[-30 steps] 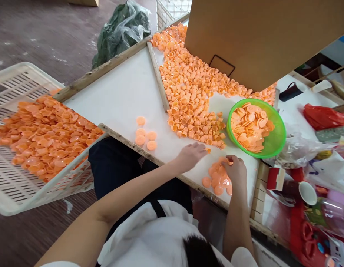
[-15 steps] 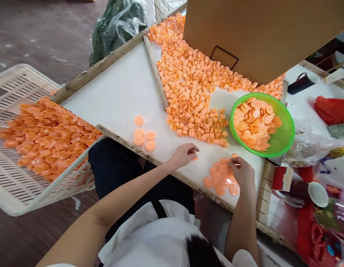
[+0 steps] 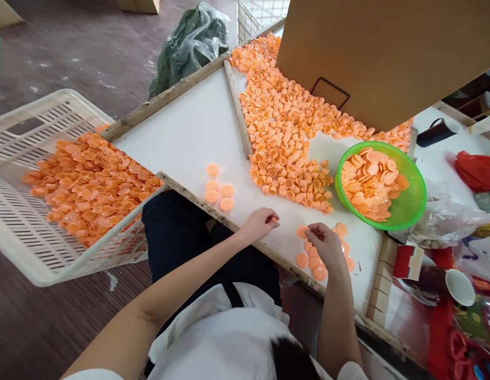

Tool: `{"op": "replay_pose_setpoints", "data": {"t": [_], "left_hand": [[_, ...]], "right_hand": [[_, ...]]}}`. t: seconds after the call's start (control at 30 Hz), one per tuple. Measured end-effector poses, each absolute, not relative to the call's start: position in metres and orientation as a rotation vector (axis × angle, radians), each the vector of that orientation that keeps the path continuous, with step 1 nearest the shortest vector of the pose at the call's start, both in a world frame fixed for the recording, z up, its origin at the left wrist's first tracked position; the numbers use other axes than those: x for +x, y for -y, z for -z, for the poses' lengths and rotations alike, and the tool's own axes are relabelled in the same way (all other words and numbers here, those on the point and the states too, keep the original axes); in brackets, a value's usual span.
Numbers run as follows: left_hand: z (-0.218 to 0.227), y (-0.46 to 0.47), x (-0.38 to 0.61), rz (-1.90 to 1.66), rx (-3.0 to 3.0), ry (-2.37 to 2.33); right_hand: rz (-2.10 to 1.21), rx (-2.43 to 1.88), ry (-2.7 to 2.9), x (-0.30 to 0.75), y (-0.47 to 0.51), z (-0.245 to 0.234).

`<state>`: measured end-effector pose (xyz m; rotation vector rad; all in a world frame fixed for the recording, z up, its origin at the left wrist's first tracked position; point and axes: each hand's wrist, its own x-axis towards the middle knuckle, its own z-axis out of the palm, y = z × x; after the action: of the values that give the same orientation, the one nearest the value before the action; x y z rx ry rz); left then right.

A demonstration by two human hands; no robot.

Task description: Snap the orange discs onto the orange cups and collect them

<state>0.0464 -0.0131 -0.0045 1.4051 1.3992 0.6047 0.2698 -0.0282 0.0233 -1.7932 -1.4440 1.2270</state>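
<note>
My left hand (image 3: 261, 225) is over the front of the white table with its fingers curled together. A sliver of orange plastic shows between them, mostly hidden. To its right, my right hand (image 3: 326, 244) pinches a flat round orange disc (image 3: 302, 232) by the edge. Under and beside that hand lies a loose pile of the same discs (image 3: 318, 272), partly covered by it. Several orange discs (image 3: 226, 204) lie in a small group left of my left hand. A green bowl (image 3: 420, 203) beyond my right hand holds more discs.
Small orange cups (image 3: 274, 137) spread across the table behind a wooden strip (image 3: 237, 108). A brown cardboard box (image 3: 371, 58) stands over them. At left, a white crate (image 3: 29, 264) holds orange pieces. A mug (image 3: 459, 287) and bags crowd the right side.
My right hand has moved left from the pile, bringing a disc toward my left hand. My left hand stays nearly in place. The whole view has shifted slightly.
</note>
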Motion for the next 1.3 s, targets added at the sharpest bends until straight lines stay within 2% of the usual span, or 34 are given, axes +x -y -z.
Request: {"op": "replay_pose_setpoints", "data": {"t": [0.23, 0.67, 1.0, 1.3], "left_hand": [[0.003, 0.022, 0.034, -0.635, 1.646, -1.547], [0.000, 0.014, 0.018, -0.634, 1.450, -1.451], [0.010, 0.011, 0.026, -0.566, 1.243, -1.317], [0.021, -0.004, 0.030, -0.529, 1.052, -1.338]], "right_hand": [[-1.359, -1.743, 1.426, 0.253, 0.029, -0.015], [-1.532, -1.628, 1.279, 0.209, 0.014, 0.001], [-1.533, -1.731, 1.454, 0.200, 0.003, 0.011], [-1.621, -1.865, 1.357, 0.195, -0.012, 0.008]]}}
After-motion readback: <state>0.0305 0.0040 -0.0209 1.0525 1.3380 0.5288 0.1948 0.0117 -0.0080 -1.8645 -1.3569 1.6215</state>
